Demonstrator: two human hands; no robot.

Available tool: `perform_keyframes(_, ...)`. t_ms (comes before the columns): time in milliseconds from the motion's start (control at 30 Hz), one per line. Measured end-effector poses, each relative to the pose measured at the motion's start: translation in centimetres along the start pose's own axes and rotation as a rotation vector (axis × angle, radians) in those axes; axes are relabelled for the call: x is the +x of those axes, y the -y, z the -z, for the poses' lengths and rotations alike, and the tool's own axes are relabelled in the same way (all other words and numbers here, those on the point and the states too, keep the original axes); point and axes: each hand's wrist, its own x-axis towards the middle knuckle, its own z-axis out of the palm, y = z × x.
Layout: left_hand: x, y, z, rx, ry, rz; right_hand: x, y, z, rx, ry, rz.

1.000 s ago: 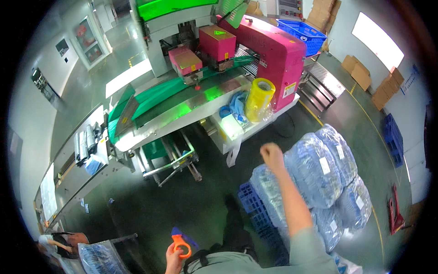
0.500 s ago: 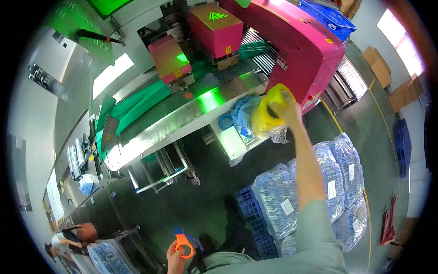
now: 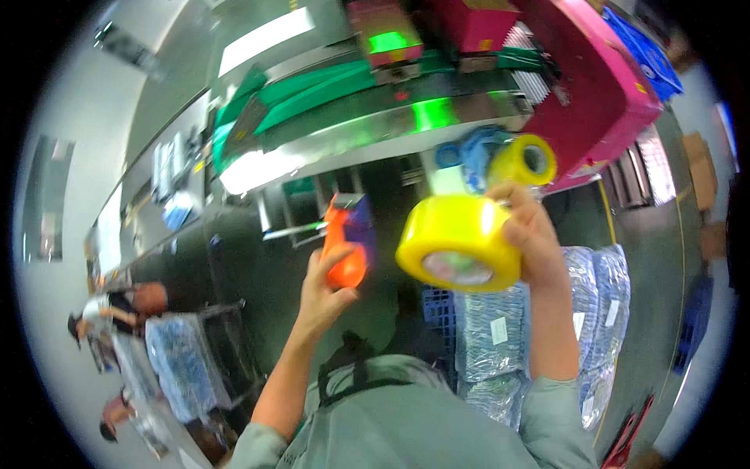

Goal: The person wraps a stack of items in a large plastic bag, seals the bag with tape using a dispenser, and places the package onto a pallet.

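Note:
My right hand (image 3: 531,232) grips a wide roll of yellow packing tape (image 3: 422,227) by its right side, in front of my body. To its left, my left hand (image 3: 321,293) is closed round an orange tape dispenser (image 3: 334,229) with a dark blue part on its right side. The dispenser and the roll are apart. Behind the right hand, another yellow tape roll (image 3: 516,162) lies on a small shelf beside a blue plastic bag (image 3: 476,155) and a small blue ring (image 3: 448,155). Motion blurs the dispenser somewhat.
A machine with a pink housing (image 3: 582,86) and a green belt (image 3: 328,87) runs across the far side. Stacked clear-wrapped bundles (image 3: 488,320) stand at my right, by a blue crate (image 3: 438,313). At far left, people (image 3: 109,313) are near a wrapped load (image 3: 180,367).
My right hand has taken a yellow tape roll from the shelf and brought it nearer, toward the left. My left hand has raised the orange dispenser. The view has shifted.

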Motion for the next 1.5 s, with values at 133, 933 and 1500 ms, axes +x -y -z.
perform_keyframes(133, -3.2, -6.6, 3.9, 0.092, 0.142, -0.284, -0.9, -1.8, -11.5, 0.006, 0.342, -0.253)
perform_keyframes(933, -35.2, -2.9, 20.2, -1.174, -0.515, -0.111, -7.2, -8.0, -46.3, -0.939, 1.241, 1.271)
perform_keyframes(1500, -37.7, -5.7, 22.8, -0.742, -1.036, -0.191, -6.6, -11.1, -49.2, -0.566, 1.118, 0.587)
